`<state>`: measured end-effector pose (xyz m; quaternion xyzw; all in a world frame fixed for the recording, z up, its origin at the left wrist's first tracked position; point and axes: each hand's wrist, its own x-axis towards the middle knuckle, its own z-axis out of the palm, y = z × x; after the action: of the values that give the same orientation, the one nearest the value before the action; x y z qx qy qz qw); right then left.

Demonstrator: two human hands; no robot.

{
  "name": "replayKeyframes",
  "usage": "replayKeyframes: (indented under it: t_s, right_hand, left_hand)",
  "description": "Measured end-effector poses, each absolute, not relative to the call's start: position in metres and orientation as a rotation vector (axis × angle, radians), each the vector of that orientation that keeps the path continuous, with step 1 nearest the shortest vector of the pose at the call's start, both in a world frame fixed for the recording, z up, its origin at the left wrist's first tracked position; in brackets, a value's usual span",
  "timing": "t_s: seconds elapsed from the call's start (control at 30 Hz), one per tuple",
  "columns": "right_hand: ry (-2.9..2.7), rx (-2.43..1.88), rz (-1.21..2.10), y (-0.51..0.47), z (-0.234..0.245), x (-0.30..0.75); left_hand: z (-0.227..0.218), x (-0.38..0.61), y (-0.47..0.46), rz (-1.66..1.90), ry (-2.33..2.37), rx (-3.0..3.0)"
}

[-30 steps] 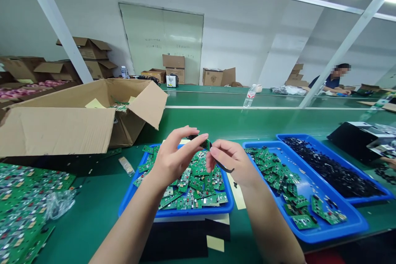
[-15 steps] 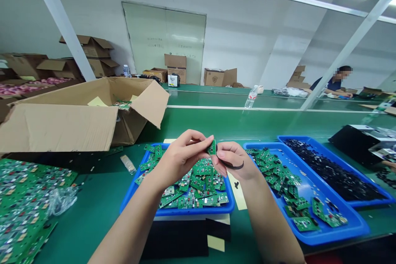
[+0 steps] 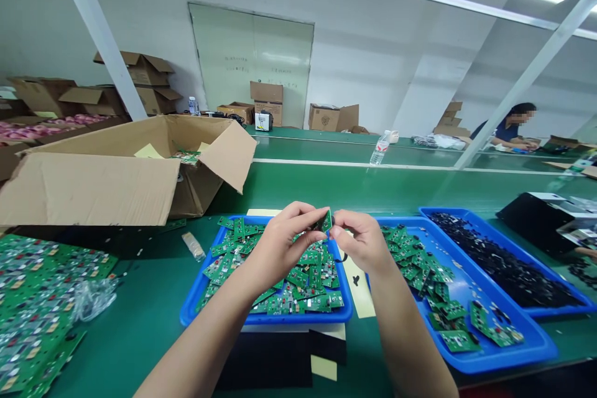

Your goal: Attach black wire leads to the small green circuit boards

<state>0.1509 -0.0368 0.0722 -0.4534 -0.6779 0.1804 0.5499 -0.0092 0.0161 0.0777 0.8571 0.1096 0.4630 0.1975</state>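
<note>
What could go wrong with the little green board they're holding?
The left hand pinches the little green board, which might slip and get mixed up with the other boards in the blue tray below. The dark strip curling out below the right hand could snag on something.

hands (image 3: 280,244): both bare, slim-fingered | forearms (image 3: 209,329): bare, uncovered as far as visible

Held board (image 3: 328,221) smooth; trays (image 3: 536,351) glossy plastic; big carton (image 3: 93,193) matt cardboard; bench top (image 3: 308,183) smooth, shiny; bottle (image 3: 379,149) clear plastic.
</note>
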Motion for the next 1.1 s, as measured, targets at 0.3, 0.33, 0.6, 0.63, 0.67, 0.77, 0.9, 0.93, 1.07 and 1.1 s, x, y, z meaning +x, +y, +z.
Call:
replayKeyframes:
  t_s: [0.3, 0.33, 0.6, 0.63, 0.67, 0.77, 0.9, 0.93, 1.07, 1.1]
  right_hand:
    - [-1.294, -0.911, 0.490, -0.027, 0.076, 0.155]
    - [-1.237, -0.858, 0.483, -0.029, 0.078, 0.153]
    - [-1.253, -0.924, 0.548, -0.043, 0.072, 0.132]
    - [-1.255, -0.939, 0.543, -0.043, 0.071, 0.132]
    - [-1.262, -0.954, 0.537, -0.042, 0.070, 0.134]
    - [-1.278, -1.025, 0.493, -0.033, 0.068, 0.150]
    - [-1.205, -1.231, 0.346, -0.010, 0.053, 0.205]
    - [-1.173, -1.313, 0.316, -0.004, 0.046, 0.223]
    - [-1.145, -1.631, 0.225, 0.004, 0.010, 0.287]
    - [-1.171, -1.624, 0.234, 0.003, 0.002, 0.298]
  left_hand:
    - [0.093, -0.028, 0.021, 1.277, 0.468, 1.909]
    - [0.093, -0.027, 0.021, 1.201, 0.471, 1.898]
    - [0.088, -0.005, 0.008, 0.862, 0.349, 1.801]
    - [0.086, -0.003, 0.007, 0.840, 0.369, 1.777]
    - [0.084, -0.002, 0.008, 0.818, 0.392, 1.757]
    - [0.076, 0.001, 0.017, 0.759, 0.472, 1.777]
    - [0.061, -0.003, 0.048, 0.592, 0.929, 2.214]
    - [0.056, -0.005, 0.056, 0.395, 1.077, 2.367]
    - [0.038, -0.011, 0.081, 0.043, 1.283, 2.439]
    - [0.034, -0.013, 0.084, -0.006, 1.362, 2.430]
